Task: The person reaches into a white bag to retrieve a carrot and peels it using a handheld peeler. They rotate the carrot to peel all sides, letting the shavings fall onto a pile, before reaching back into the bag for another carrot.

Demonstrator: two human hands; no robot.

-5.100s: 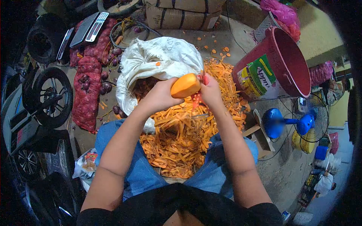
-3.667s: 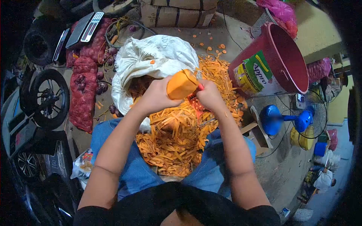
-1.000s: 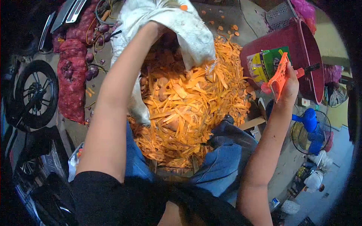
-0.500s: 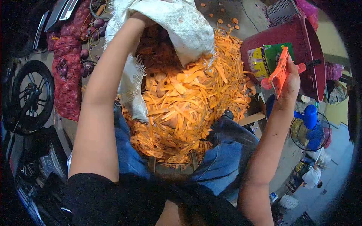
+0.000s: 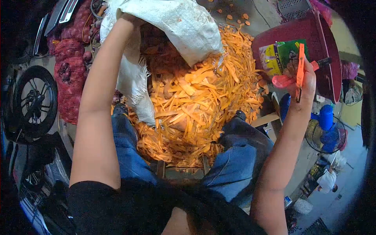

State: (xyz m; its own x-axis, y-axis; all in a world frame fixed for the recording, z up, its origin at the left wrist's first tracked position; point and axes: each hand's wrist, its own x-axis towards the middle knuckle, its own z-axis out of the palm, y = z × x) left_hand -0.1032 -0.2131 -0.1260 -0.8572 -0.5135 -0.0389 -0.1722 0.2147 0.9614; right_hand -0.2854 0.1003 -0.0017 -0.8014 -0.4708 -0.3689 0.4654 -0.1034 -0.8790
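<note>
My left hand (image 5: 132,19) reaches in under the lifted mouth of a white woven sack (image 5: 192,27); its fingers are hidden by the cloth. Dark orange carrots seem to lie in the shadow inside the sack. My right hand (image 5: 307,80) is closed around an orange-red peeler (image 5: 300,66), held up at the right, away from the sack. A big heap of carrot peelings (image 5: 192,102) spreads between my legs, below and beside the sack's frayed edge (image 5: 143,98).
A maroon tub (image 5: 327,47) with a green and yellow packet (image 5: 278,56) lies tipped at the right, near a blue fan (image 5: 325,117). Red net bags of onions (image 5: 68,86) and a wheel (image 5: 35,94) stand left. Carrot ends dot the floor at the top.
My left hand and the sack have shifted slightly left and up. My right hand has turned, so the peeler now shows edge-on and more upright.
</note>
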